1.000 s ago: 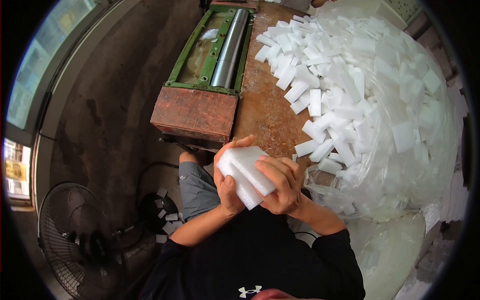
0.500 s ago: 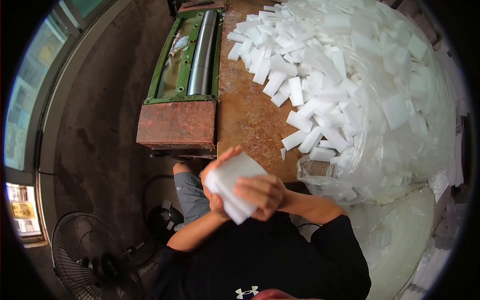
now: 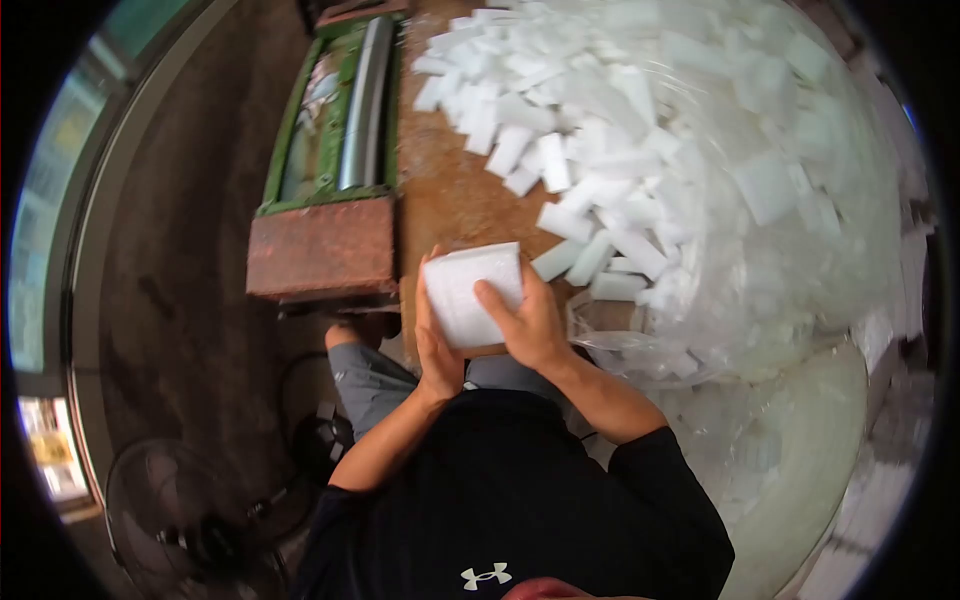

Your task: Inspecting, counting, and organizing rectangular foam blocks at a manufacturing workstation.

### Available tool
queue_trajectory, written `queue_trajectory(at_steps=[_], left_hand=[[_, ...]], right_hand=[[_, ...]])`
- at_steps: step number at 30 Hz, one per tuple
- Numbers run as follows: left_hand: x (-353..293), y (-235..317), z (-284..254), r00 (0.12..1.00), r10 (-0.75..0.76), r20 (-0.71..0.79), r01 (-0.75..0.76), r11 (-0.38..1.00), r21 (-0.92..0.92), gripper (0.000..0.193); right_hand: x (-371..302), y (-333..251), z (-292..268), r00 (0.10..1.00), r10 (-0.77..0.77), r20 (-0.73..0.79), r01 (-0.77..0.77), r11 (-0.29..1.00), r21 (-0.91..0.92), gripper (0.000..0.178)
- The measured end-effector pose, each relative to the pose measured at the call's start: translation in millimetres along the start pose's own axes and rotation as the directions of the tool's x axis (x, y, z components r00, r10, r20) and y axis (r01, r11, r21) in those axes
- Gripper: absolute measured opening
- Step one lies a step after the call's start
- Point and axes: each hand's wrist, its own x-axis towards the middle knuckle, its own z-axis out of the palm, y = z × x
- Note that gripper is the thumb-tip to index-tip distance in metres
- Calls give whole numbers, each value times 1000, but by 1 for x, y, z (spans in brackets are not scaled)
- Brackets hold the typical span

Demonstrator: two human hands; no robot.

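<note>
Both my hands hold one white foam block (image 3: 467, 291) just above the near edge of a rusty brown table (image 3: 450, 195). My left hand (image 3: 435, 345) cups the block's left side and underside. My right hand (image 3: 525, 325) lies over its right lower corner, fingers spread on the top face. A large heap of similar white foam pieces (image 3: 620, 130) covers the table ahead and to the right, the nearest ones a short way beyond my right hand.
A green machine with a metal roller (image 3: 345, 120) and a rusty end plate (image 3: 320, 248) stands left of the table. Clear plastic bags of foam pieces (image 3: 790, 260) bulge at the right. A floor fan (image 3: 170, 515) sits at lower left on the concrete floor.
The block has been turned from tilted to nearly flat in my hands, and it sits closer to the table edge. My head has shifted, so the heap appears nearer.
</note>
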Motion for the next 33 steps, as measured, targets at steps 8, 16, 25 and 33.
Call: queue_trajectory(at_steps=[8, 16, 25, 33], left_hand=[[17, -19, 32, 888, -43, 458, -24, 990, 140, 92], [47, -72, 55, 806, -125, 578, -505, 364, 783, 73], [58, -70, 26, 811, -20, 584, -574, 159, 803, 53], [33, -19, -50, 936, 30, 350, -350, 2, 937, 40]], right_hand=[[-46, 9, -122, 949, -215, -231, 191, 974, -119, 75], [-170, -43, -333, 591, -368, -718, 803, 186, 566, 70], [23, -64, -258, 684, -715, -145, -214, -6, -977, 68], [53, -78, -269, 782, -598, -176, 153, 458, -876, 54]])
